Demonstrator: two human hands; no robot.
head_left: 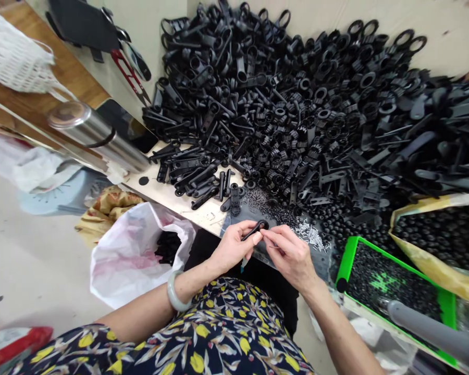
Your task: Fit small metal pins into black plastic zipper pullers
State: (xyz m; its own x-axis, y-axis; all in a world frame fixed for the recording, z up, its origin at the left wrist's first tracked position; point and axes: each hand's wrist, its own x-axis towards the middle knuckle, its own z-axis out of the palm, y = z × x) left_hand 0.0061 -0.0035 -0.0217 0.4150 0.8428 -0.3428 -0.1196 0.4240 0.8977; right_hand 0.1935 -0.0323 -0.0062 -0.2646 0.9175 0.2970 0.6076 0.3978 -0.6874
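Just over the table's front edge, my left hand (229, 246) is closed around a black plastic part (251, 231) with a rounded, looped end. My right hand (291, 253) meets it at that end, thumb and fingers pinched together; whatever lies between those fingertips is too small to make out. Beyond the hands are a little heap of silvery metal pins (311, 233) and a scatter of tiny dark pieces (258, 200). Long black parts (199, 179) like the held one lie in a loose group to the left.
A big pile of black plastic parts (281, 104) covers the back. On the right are a green tray (347, 260) of small black pieces, a grey-handled tool (418, 315) and a yellowish bag (430, 247). A steel thermos (119, 151) and phone (128, 125) stand left, above a white plastic bag (121, 255).
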